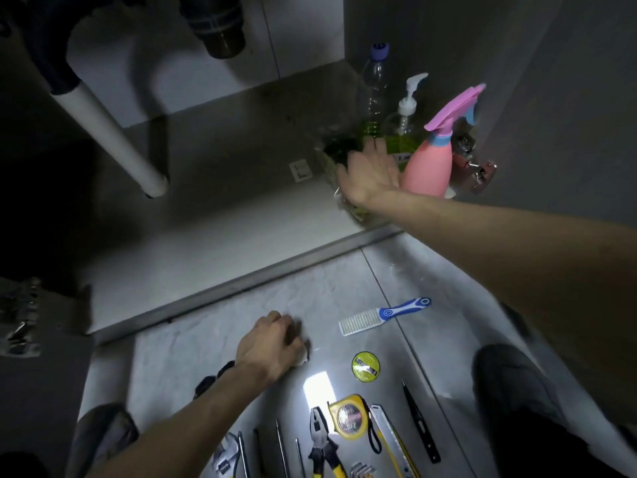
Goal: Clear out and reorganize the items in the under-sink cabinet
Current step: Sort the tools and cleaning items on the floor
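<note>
At the right of the frame, the right hand [368, 174] reaches into the cabinet with flat fingers pressed on a blurry clear container of green stuff [339, 160], hard to make out, beside the upright pink plastic spray bottle [431, 163] whose nozzle points right. At lower middle, the left hand [272, 346] curls over a small white thing [303, 358] on the grey floor [193, 339], mostly hidden.

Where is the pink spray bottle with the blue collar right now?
In the head view, the pink spray bottle stands at the right front corner of the cabinet floor, beside the clear pump dispenser bottle, just right of the right hand.
</note>
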